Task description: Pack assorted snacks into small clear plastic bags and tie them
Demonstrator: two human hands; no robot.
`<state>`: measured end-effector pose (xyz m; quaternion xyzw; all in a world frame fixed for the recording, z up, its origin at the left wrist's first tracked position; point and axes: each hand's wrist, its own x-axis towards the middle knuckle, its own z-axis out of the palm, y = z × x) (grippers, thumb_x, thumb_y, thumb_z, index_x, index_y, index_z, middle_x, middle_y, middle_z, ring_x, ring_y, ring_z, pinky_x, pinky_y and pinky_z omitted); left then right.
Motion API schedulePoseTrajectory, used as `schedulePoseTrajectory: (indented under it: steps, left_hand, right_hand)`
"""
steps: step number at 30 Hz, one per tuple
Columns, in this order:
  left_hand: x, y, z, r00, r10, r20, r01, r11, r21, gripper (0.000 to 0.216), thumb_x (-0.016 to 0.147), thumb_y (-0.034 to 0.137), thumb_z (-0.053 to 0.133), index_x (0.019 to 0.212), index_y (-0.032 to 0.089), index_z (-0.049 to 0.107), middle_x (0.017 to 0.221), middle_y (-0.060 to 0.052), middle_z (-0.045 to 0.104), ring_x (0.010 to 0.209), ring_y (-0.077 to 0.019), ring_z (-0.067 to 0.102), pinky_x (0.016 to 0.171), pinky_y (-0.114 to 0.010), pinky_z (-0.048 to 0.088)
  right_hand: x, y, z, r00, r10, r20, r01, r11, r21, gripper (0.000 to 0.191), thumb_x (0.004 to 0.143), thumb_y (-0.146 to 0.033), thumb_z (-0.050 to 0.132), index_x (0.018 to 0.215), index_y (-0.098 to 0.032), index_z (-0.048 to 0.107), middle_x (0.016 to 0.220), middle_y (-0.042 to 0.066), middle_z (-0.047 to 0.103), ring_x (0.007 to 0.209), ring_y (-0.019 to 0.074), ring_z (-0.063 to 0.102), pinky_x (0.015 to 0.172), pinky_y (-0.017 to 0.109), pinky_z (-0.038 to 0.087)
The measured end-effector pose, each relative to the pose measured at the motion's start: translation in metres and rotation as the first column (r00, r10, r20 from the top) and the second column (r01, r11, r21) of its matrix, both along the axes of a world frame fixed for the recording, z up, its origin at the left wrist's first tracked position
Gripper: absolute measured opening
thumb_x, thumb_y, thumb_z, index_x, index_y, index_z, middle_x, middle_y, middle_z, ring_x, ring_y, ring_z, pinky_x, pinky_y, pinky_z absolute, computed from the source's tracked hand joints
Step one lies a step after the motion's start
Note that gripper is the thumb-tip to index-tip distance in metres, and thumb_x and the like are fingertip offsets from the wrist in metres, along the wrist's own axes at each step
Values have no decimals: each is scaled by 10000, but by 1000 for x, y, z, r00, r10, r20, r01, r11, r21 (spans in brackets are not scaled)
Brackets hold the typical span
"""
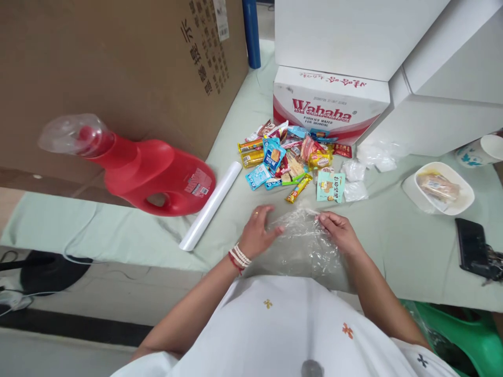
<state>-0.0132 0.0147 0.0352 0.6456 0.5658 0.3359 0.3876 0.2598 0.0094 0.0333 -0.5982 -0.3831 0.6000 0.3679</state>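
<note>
The cloth-covered table [416, 259] carries a big cardboard box [118, 68] along its left side and a Wahaha carton [326, 112] towards its far edge. In front of that lies a heap of wrapped snacks [283, 157]. The clear plastic bag [304, 248] is at the near edge. The right hand [340, 230] pinches its upper rim; the left hand [255, 233] is half open, thumb apart, its contact unclear. The step seems to be handling the rim, and the next move calls for a left-side grip.
</note>
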Motion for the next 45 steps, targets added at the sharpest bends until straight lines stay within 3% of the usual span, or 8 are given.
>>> schedulePoseTrajectory:
  steps: [3,6,14,18,24,30,35,45]
  left_hand:
    - [8,6,9,980,-117,-162,146,972,182,691,738,691,740,1206,191,645,1241,-158,670,1197,-327,596,1011,-454,461]
    - [12,13,8,989,-134,-60,137,989,48,396,953,571,528,896,209,678,771,-44,690,789,-206,660,793,-336,498]
    - [-1,12,-16,799,434,417,-285,883,-373,440,902,652,550,785,229,503,467,73,513,397,-122,475,460,-241,385]
    - [-18,-5,-19,814,505,286,-354,822,-445,431,954,643,428,869,230,512,517,43,548,436,-161,529,470,-272,414]
    - [-53,-26,4,738,605,-299,-496,786,368,482,869,472,660,1222,151,590,1258,-203,616,1186,-353,558,1028,-548,426]
    - [-19,-13,8,820,12,-572,187,939,288,254,966,238,517,1126,217,712,1176,-140,709,1256,-324,567,1093,-550,377]
    - [16,-18,-18,721,-255,-645,402,911,90,409,992,334,538,1383,231,602,1517,-146,546,1432,-318,460,1216,-601,243]
    - [-11,7,-30,744,-423,-517,496,868,2,809,901,441,673,1605,269,311,1678,-140,308,1558,-317,268,1256,-626,52]
  right_hand:
    - [-5,3,5,995,97,38,-97,995,22,504,765,-660,755,865,-165,743,650,-25,512,547,85,373,475,213,274]
    - [-5,6,9,990,130,55,-132,991,33,496,779,-652,748,855,-162,746,644,-27,504,555,86,375,487,214,274]
    - [13,3,2,995,-104,-10,104,994,-27,543,722,-692,758,910,-184,727,606,-44,477,484,80,307,445,222,235]
    - [34,12,0,917,61,395,-94,994,63,513,815,-694,643,846,-188,726,643,9,581,553,137,441,514,251,320]
    - [42,68,40,348,58,936,-512,848,138,427,990,-488,437,1020,-223,771,916,98,705,767,219,601,629,294,347]
    - [-64,139,52,182,156,971,-561,827,-27,491,1019,-502,452,1225,-130,697,1223,207,672,1160,335,593,875,369,447]
    - [-118,169,38,135,260,956,-517,842,-156,850,826,-534,765,1452,-23,503,1428,310,515,1327,419,474,990,460,457]
    - [26,136,80,333,109,937,-574,812,110,481,877,-302,645,1339,-168,640,1149,131,714,976,285,655,869,374,500]
